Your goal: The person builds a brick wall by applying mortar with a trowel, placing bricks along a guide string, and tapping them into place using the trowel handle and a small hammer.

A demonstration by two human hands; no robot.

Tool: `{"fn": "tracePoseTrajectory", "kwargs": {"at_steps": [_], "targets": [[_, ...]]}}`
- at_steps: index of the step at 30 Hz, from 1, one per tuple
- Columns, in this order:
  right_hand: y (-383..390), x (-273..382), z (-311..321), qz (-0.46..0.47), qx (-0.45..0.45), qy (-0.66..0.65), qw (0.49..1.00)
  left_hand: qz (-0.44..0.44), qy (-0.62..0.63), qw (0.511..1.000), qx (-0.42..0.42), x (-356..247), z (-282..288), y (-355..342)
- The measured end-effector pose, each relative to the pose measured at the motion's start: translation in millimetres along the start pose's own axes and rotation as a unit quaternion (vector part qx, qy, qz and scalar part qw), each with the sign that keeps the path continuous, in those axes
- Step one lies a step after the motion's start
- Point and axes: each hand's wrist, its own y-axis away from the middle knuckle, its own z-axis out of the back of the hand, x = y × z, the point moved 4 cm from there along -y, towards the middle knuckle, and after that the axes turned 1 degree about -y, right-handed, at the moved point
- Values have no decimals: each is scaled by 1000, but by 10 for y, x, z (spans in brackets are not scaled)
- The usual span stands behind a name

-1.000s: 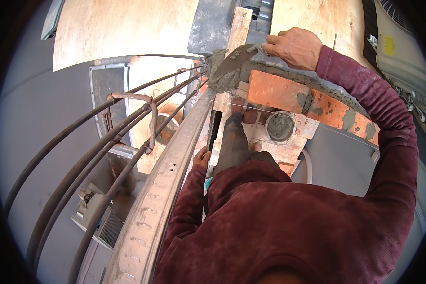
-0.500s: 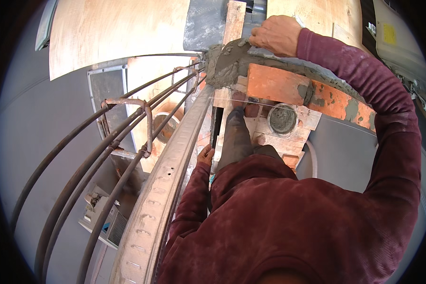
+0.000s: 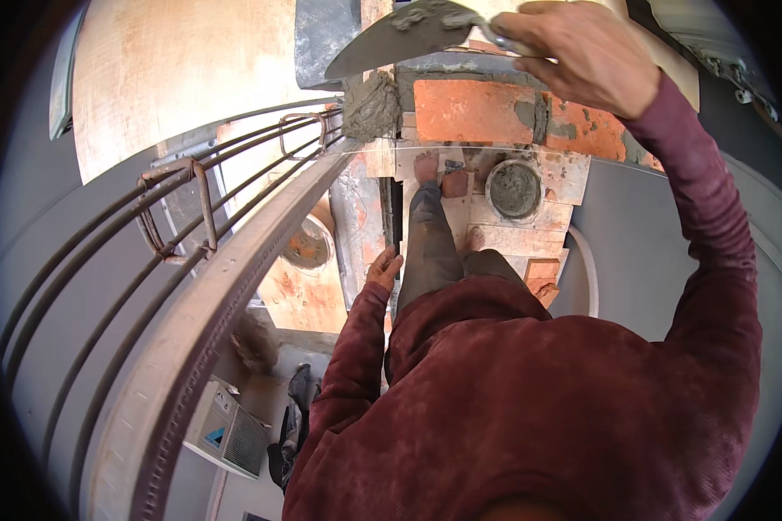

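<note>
My right hand [image 3: 586, 56] is closed round the handle of a trowel [image 3: 408, 39], raised at the far side. Bits of grey mortar cling to its blade. Just below the blade, a lump of wet mortar [image 3: 374, 108] sits at the left end of a row of orange bricks [image 3: 473, 111]. My left hand [image 3: 385, 267] hangs low beside my leg, its fingers loosely stretched and holding nothing that I can see.
Tied steel bars [image 3: 182, 213] and a long metal channel [image 3: 252, 269] run along the left. A thin string [image 3: 495, 147] crosses before the bricks. On the boards below stand a bucket of mortar [image 3: 514, 188] and loose bricks [image 3: 543, 276]; another bucket [image 3: 308, 245] lies beyond the channel.
The trowel has lifted off the mortar, so its whole blade shows, and my right hand has moved up and right. My left hand stays by my leg. The view has shifted a little.
</note>
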Motion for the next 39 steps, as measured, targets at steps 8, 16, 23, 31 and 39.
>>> {"fn": "tracePoseTrajectory", "kwargs": {"at_steps": [8, 16, 23, 31, 39], "targets": [[2732, 528, -80, -318, 159, -299, 886, 44, -550, 823, 139, 688, -794, 7], [4333, 843, -3509, -487, 267, -244, 795, 49, -650, 757, 40, 1271, -1172, -8], [4689, 809, -5352, -523, 306, -220, 765, -33, -752, 657, 47, 1837, -1107, -196], [4564, 492, -6236, -551, 304, -147, 763, -101, -758, 642, 50, 2192, -905, -579], [3984, 600, -6989, -611, 209, -309, 698, -101, -761, 638, 60, 2193, -786, -624]]}}
